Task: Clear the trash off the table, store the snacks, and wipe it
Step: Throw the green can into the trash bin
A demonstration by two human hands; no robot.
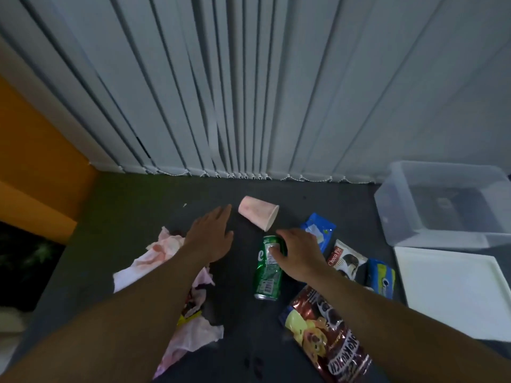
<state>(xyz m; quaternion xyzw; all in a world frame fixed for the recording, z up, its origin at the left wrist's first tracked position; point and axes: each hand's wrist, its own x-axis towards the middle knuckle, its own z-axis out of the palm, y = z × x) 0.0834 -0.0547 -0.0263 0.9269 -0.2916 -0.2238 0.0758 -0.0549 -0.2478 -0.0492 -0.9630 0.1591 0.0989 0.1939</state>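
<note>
Matte grey table point(124, 217): dented green metal can point(266, 275) lying flat at centre, its far end gripped by the curled right hand point(298, 252). Pink paper cup point(258, 214) on its side beyond; left hand point(210, 236), fingers straight and spread, just beside it. Crumpled stained tissues point(154, 252) to the left; glossy snack packets point(326, 333) to the right. Clear plastic tub point(398, 217), contents indistinct; flat white lid point(453, 291).

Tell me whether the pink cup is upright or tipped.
Tipped: the cup lies on its side on the table, wider end toward the right.

Cup point(258, 215) behind can point(267, 268); tissues point(154, 255) left, snack packets point(329, 331) right, bin point(445, 205) far right.
</note>
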